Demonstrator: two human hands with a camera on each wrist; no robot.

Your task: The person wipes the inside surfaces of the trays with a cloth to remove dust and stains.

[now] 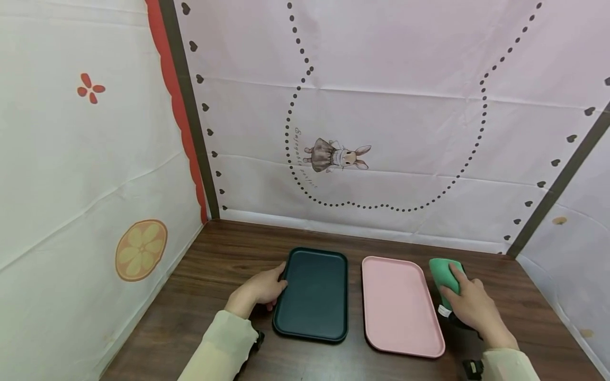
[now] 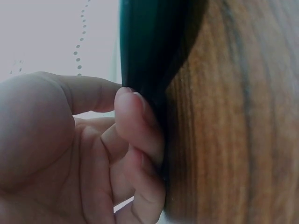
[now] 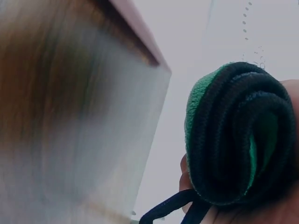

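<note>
My left hand (image 1: 260, 288) pinches the left rim of a dark green tray (image 1: 312, 294). In the left wrist view, the thumb and curled fingertips (image 2: 135, 119) meet at the edge of that tray (image 2: 152, 37), close over the wood. On the right, my right hand (image 1: 475, 304) grips a folded green towel (image 1: 443, 276) with a white tag. Seen from its end in the right wrist view, the towel (image 3: 224, 140) is rolled in several layers with dark edging, and a dark hanging loop (image 3: 163, 207) dangles below. The palm is mostly hidden behind it.
Between the dark tray and the towel lies a pink tray (image 1: 401, 307). All rest on a dark brown wooden table (image 1: 200, 296). A printed white cloth (image 1: 400, 132) hangs behind the table, and another patterned cloth (image 1: 71, 185) stands along its left edge.
</note>
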